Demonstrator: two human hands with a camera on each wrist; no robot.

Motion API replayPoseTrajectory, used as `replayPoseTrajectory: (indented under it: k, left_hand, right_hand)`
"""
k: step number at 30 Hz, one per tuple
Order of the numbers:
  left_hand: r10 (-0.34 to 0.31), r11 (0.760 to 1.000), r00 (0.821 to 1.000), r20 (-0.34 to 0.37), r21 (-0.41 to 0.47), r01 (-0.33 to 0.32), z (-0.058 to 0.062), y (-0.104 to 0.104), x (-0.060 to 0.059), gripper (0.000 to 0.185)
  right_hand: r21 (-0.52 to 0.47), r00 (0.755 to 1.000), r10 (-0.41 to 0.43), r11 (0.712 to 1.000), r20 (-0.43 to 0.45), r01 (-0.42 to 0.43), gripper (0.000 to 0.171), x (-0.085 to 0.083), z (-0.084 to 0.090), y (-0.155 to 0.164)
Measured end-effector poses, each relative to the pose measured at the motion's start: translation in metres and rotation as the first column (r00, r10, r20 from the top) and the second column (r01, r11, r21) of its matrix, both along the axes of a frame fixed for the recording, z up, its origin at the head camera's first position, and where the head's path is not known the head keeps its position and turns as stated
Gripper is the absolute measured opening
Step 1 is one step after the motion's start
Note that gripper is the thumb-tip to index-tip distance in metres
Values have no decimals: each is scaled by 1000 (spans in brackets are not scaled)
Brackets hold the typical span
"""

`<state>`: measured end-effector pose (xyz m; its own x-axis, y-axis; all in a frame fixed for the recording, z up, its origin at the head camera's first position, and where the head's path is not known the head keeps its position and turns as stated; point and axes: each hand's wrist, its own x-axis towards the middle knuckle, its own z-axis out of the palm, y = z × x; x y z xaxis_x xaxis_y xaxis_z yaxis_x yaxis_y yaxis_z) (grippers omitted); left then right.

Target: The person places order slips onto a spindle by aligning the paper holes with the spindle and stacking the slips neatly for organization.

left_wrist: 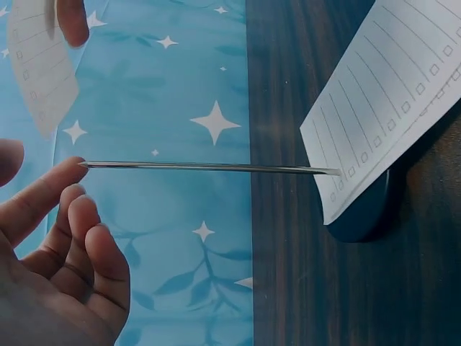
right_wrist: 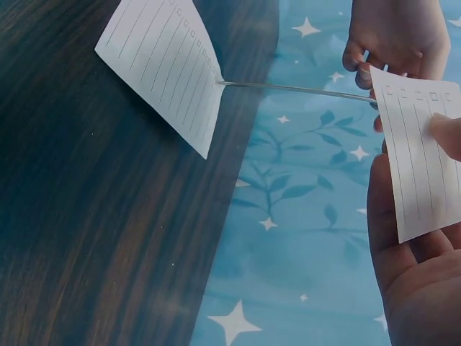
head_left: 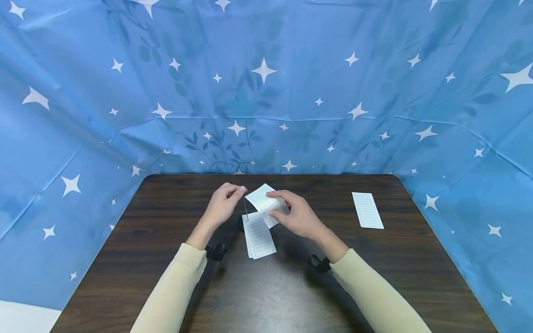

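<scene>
A thin metal spike (head_left: 245,210) stands upright on a dark round base (left_wrist: 364,220) at the middle of the table. Lined paper slips (head_left: 259,237) lie impaled at its foot. My left hand (head_left: 234,192) hovers at the top of the spike, its index fingertip (left_wrist: 72,173) touching the point while the thumb stays apart. My right hand (head_left: 278,200) pinches another lined slip (head_left: 262,200) just right of the spike's tip, lifted above the table. In the right wrist view that slip (right_wrist: 418,158) hangs beside the spike (right_wrist: 288,89), and the thumb lies on its face.
One more lined slip (head_left: 367,210) lies flat on the dark wooden table (head_left: 166,277) to the right. Blue star-patterned sheeting (head_left: 266,92) walls in the back and both sides.
</scene>
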<state>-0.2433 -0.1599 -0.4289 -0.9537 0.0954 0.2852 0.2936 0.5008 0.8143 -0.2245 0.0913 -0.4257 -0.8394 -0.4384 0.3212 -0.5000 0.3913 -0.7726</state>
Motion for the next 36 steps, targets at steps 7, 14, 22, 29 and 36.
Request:
replayPoseTrajectory:
  k: [7,14,22,29,36]
  left_hand:
    - [11,999,1000,21,-44,-10,4,1,0,32]
    - [0,999,998,60,-44,3,6,2,-1,32]
    - [-4,1000,998,70,-20,6,8,1,-3,32]
    - [-7,1000,999,40,28,5,8,0,-5,24]
    - [-5,998,1000,28,69,3,11,-1,-5,22]
  right_hand:
    - [-27,999,32,999,32,-31,47,-1,1,-4]
    - [-63,997,54,997,62,-50,47,-1,1,-7]
    - [-116,990,80,991,115,-67,47,0,2,-10]
    - [-144,984,91,987,154,-69,47,1,3,-12]
    - [-157,976,88,986,198,-57,47,0,2,-13]
